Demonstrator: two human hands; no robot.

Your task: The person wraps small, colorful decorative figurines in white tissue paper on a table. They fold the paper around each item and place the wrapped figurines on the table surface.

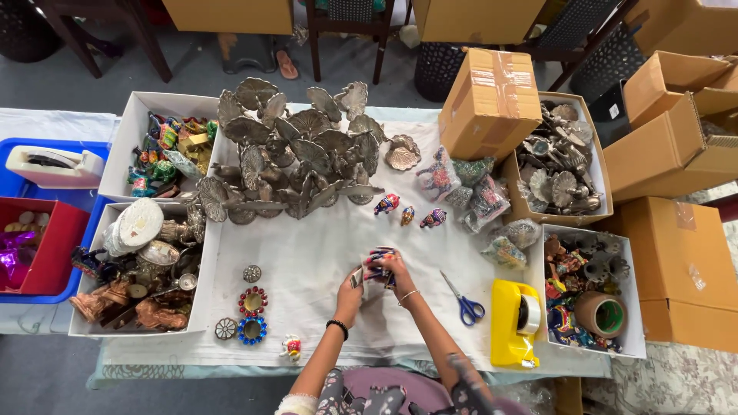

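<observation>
Both hands together at the middle of the white cloth point(307, 253), near its front edge. Right hand point(393, 269) curled over a small painted figurine point(378, 269), fingers closed on it from above. Left hand point(351, 286) just beside, touching the figurine's left end, fingers bent around a small pale piece; too small to tell what. Dark band on the left wrist, thin bangle on the right.

Blue-handled scissors point(464, 304) lying just right of the hands, yellow tape dispenser point(513, 323) beyond them. Three more small figurines point(407, 212) in a row farther up the cloth. Behind those, a heap of metal leaves point(296, 150). Round jewelled holders point(251, 313) left of the hands. White trays point(127, 127) of trinkets at both sides of the cloth, cardboard boxes point(490, 100) at the right and far edge.
</observation>
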